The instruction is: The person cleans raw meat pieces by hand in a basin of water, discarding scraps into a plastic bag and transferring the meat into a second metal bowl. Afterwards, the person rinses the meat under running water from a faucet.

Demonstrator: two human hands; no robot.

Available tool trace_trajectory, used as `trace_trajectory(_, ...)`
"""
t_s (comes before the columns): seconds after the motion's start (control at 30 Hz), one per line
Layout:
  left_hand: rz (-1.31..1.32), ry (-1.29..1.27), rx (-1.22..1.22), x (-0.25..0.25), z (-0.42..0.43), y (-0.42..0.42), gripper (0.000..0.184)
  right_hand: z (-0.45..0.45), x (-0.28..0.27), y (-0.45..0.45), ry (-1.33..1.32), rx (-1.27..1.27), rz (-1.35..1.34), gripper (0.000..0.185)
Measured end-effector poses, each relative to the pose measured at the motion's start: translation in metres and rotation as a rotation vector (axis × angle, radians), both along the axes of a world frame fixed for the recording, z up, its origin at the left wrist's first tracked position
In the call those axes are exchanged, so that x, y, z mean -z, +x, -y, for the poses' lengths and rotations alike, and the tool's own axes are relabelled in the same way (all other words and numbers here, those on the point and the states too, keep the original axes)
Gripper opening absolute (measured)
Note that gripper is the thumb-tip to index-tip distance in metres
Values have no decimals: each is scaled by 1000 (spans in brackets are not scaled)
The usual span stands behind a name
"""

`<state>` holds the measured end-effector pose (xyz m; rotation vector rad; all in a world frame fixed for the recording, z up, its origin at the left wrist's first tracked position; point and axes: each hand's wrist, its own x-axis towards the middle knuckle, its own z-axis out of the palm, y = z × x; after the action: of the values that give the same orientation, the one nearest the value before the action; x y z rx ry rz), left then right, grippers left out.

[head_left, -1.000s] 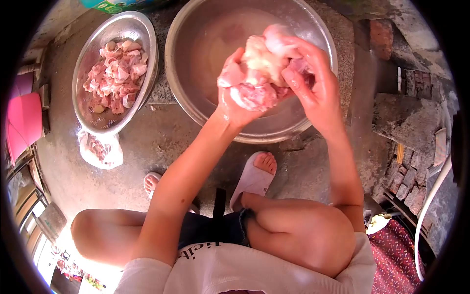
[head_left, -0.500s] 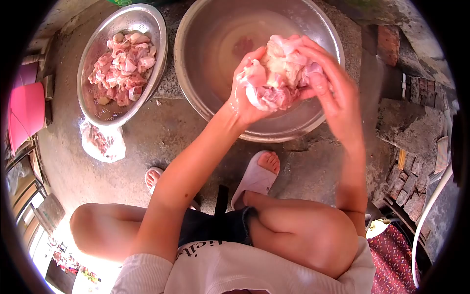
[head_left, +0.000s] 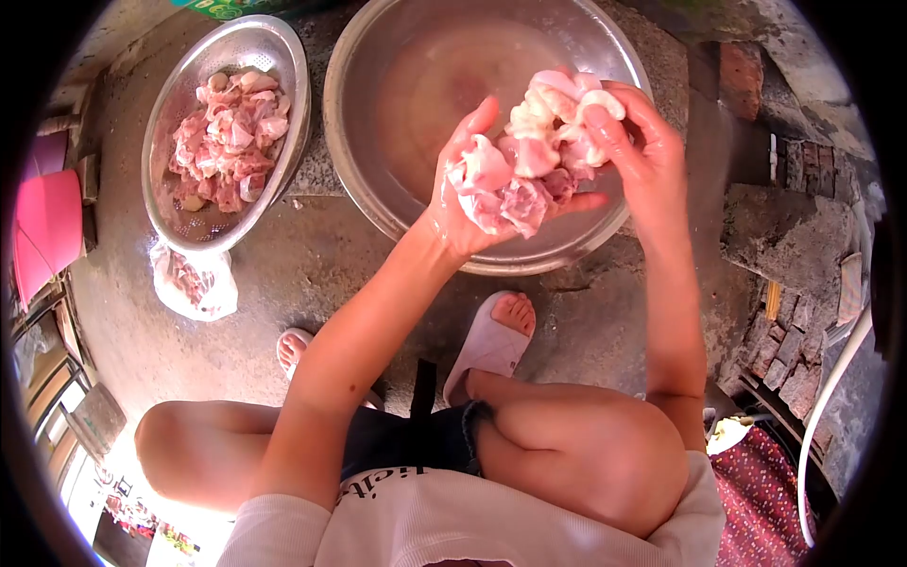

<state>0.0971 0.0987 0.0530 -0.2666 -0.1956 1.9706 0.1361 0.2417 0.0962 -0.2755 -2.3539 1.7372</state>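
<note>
A heap of raw chicken pieces point(head_left: 529, 156), pink with pale fat, rests in my cupped left hand point(head_left: 450, 215), whose thumb points up beside it. My right hand point(head_left: 654, 156) closes thumb and fingers on a pale chicken piece point(head_left: 603, 102) at the heap's right side. Both hands are wet and held above a wide metal basin point(head_left: 383, 203) with cloudy, pinkish water point(head_left: 435, 104) in it. To the left, an oval metal colander point(head_left: 162, 151) holds more raw chicken point(head_left: 231, 137). The undersides of the held pieces are hidden.
Below the colander lies a clear plastic bag point(head_left: 194, 283) with meat scraps inside. A pink bucket point(head_left: 47, 231) stands at far left. Bricks point(head_left: 789, 359) and a white hose point(head_left: 831, 397) are at right. My sandalled foot point(head_left: 496, 340) is near the basin.
My right hand has drawn back from wrapping the heap and now pinches one piece at its edge. The heap has spread out more in my left hand. The view has shifted slightly.
</note>
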Motion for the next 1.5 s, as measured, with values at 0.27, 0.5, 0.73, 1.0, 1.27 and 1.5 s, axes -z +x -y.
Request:
trace_trajectory(0.27, -85, -8, -39, 1, 1, 2, 63, -6, -16, 6, -525, 134, 85, 23)
trace_trajectory(0.5, -29, 122, -61, 5, 1, -2, 64, -8, -39, 10, -729, 159, 6, 26)
trace_trajectory(0.73, -51, 128, -65, 4, 1, -1, 66, -34, -48, 21, -1075, -188, -217, 39)
trace_trajectory(1.0, 106, 72, -3, -9, 0, 3, 67, 0, -40, 3, 56, -47, -14, 19)
trace_trajectory(1.27, 66, 40, -27, -10, -1, 4, 77, -8, -32, 2, 894, -102, -243, 18)
trace_trajectory(1.5, 67, 55, -29, -10, 1, 4, 79, -4, -32, 7, -101, 38, 19, 18)
